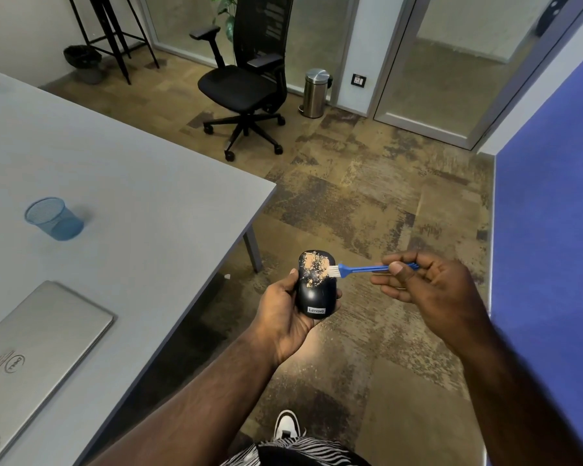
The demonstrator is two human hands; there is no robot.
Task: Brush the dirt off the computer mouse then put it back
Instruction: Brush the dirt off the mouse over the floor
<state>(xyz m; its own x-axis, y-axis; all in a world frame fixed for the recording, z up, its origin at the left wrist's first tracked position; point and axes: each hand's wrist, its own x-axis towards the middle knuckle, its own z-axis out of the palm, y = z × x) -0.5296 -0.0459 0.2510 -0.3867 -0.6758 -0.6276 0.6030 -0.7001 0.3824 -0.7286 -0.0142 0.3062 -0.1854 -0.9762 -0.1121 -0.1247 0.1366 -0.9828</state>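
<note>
The computer mouse [315,287] is a black, glossy, rounded oval with a small white "Lenovo" label near its rear end. Its front half is covered with a patch of tan, crumbly dirt [314,265], thickest near the nose and thinning into scattered specks toward the middle; the rear half looks clean and reflects a little light. The mouse is held out over the carpeted floor [367,210], beyond the corner of the grey table [132,183], not resting on anything.

The left hand [283,314] cradles it from below and from the side, palm up, with the thumb curled along the mouse's left edge and fingertips showing at its right edge. The right hand [428,284] pinches the handle of a slim blue brush [364,269] between thumb and forefinger, the other fingers loosely curled beneath. The brush lies roughly level, and its short white bristles touch the right edge of the dirt patch.

On the table sit a closed silver laptop [44,348] with what seems to be a paper clip lying on its lid, though it is too small to be sure, and a blue mesh cup [53,218], somewhat blurred. Farther back stand a black office chair [246,85], a steel pedal bin [315,92] and a blue wall panel [549,230] on the right.
</note>
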